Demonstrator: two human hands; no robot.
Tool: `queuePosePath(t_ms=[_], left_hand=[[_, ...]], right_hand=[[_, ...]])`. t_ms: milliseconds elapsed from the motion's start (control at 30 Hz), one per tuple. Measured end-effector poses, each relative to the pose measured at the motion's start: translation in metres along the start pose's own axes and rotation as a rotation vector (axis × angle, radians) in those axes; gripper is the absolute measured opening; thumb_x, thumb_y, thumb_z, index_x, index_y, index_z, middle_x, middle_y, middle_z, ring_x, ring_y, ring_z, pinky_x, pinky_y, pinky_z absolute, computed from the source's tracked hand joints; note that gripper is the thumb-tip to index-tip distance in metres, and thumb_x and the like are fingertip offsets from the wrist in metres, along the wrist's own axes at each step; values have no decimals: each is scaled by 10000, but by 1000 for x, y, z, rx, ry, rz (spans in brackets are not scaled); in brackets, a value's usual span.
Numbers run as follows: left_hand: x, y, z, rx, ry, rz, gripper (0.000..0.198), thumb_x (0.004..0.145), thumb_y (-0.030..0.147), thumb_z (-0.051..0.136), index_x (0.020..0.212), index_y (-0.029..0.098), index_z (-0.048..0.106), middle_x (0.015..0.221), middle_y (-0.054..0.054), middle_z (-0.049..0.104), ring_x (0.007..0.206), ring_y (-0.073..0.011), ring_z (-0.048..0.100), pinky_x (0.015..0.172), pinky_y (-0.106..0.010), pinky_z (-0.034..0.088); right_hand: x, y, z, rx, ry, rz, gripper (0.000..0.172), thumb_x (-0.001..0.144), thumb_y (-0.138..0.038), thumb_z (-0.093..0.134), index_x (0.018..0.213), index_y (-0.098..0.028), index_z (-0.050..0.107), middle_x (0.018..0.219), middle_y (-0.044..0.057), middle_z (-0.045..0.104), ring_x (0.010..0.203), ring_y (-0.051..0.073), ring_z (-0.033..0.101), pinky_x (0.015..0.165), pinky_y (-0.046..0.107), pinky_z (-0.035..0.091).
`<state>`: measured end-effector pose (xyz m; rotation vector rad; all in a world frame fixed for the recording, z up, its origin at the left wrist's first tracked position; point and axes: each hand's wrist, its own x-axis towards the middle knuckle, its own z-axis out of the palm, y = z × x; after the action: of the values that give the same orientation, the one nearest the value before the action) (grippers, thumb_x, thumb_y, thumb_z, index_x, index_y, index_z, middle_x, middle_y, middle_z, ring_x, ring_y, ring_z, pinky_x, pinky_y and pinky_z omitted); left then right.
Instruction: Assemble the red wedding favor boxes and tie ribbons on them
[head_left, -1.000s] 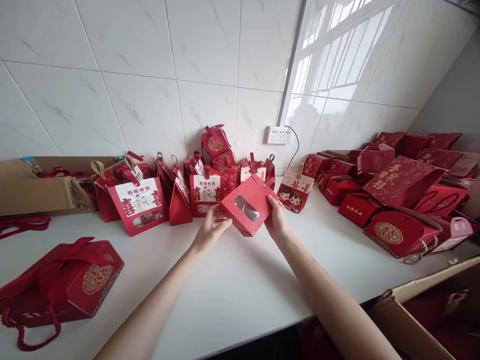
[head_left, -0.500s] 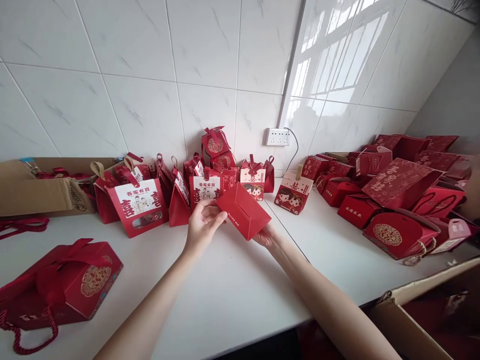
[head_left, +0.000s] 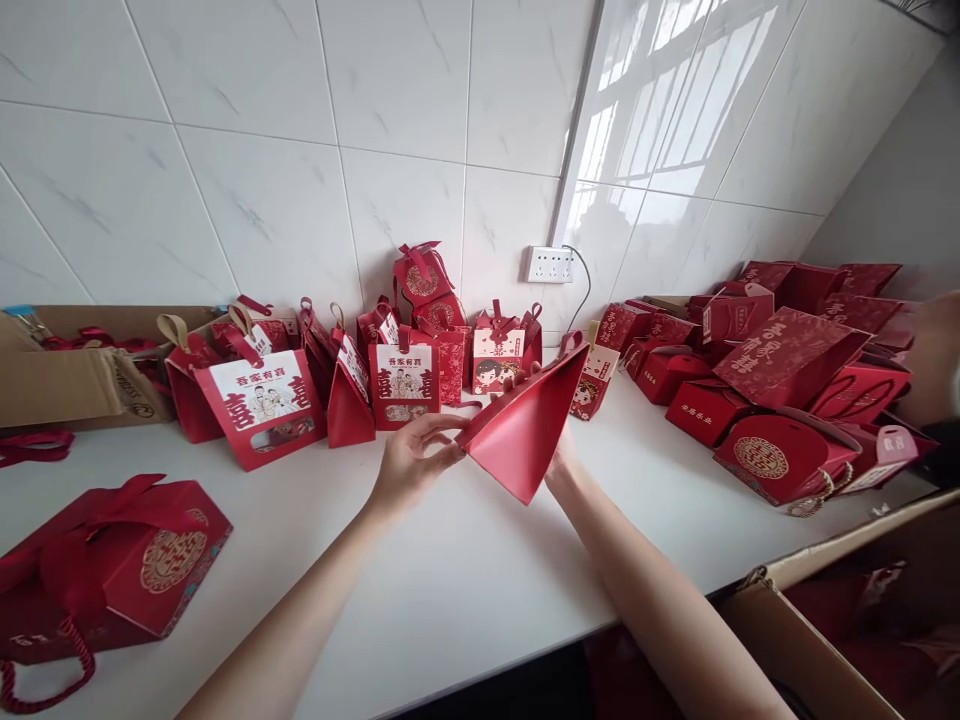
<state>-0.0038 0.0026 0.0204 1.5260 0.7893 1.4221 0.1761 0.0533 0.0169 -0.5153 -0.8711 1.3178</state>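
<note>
Held item: one red box (head_left: 517, 430), wedge-shaped, plain on the sides facing me, tilted with a corner pointing down, lifted clear of the bench (head_left: 457, 600) between my two hands. Left hand (head_left: 411, 462): nearly closed, thumb and fingers pinching the box's near-left corner, probably so light because thin card would crease under more. Right hand (head_left: 561, 460): set behind the box, fingers bent against its far side with tips showing above the upper edge, seemingly bearing the weight so the left need only steady it; the box hides the thumb, so I cannot tell how tightly that grip closes. Beyond my hands, against the wall: a row of upright bags, among them a large white-panelled bag (head_left: 262, 400) to the left and a smaller portrait bag (head_left: 406, 385) just behind my left fingers; their broad bases presumably let them stand unaided. Just past my right hand: one cartoon-couple box (head_left: 596, 380), upright, partly covered by the held piece. Well to the right: a heap of red cartons (head_left: 795, 350), stacked at angles, perhaps to save room. Well left and nearer me: one ribboned box (head_left: 169, 565) with rope handle, resting apart. Lower right of my forearm: one open cardboard carton (head_left: 806, 650), red pieces inside.
</note>
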Motion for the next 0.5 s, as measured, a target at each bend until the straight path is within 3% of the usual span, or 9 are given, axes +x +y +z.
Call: queuePosePath(t_ms=[100, 200, 333, 367, 433, 500], left_hand=[[3, -7, -5, 45, 36, -28, 413, 583, 461, 789, 862, 165, 713, 985, -111, 724, 911, -251, 662, 780, -327, 530], [6, -11, -11, 130, 112, -86, 398, 546, 487, 778, 778, 170, 715, 838, -85, 738, 778, -240, 665, 689, -332, 541], [4, -12, -8, 165, 69, -160, 370, 497, 517, 763, 636, 184, 683, 671, -38, 713, 633, -223, 636, 555, -310, 515], [3, -13, -5, 181, 28, -183, 367, 493, 513, 768, 629, 183, 682, 673, -37, 713, 638, -228, 640, 558, -308, 517], [-2, -17, 2, 290, -90, -227, 376, 548, 539, 741, 677, 189, 697, 750, -45, 729, 727, -239, 664, 632, -303, 534], [-6, -23, 9, 457, -231, -250, 419, 645, 606, 646, 729, 200, 704, 821, -51, 735, 813, -243, 671, 693, -290, 532]], right_hand=[[3, -11, -3, 101, -16, -53, 287, 642, -432, 752, 868, -320, 615, 914, -59, 686, 907, 173, 650, 800, 327, 557], [-11, -19, -11, -10, -59, -70, 350, 642, -490, 756, 891, -279, 629, 933, -9, 692, 876, 187, 649, 770, 320, 553], [-79, -40, -27, -456, -85, -96, 467, 723, -602, 655, 958, -199, 640, 923, 68, 689, 873, 229, 647, 750, 338, 548], [-103, -50, -30, -608, -31, -135, 433, 746, -577, 645, 928, -185, 644, 898, 66, 687, 858, 225, 643, 740, 322, 544], [-153, -79, -36, -894, 175, -227, 386, 790, -547, 590, 757, -164, 634, 718, 44, 659, 674, 187, 615, 577, 266, 514], [-199, -119, -43, -1147, 458, -264, 413, 746, -542, 605, 573, -170, 557, 510, 12, 554, 467, 140, 496, 391, 230, 377]])
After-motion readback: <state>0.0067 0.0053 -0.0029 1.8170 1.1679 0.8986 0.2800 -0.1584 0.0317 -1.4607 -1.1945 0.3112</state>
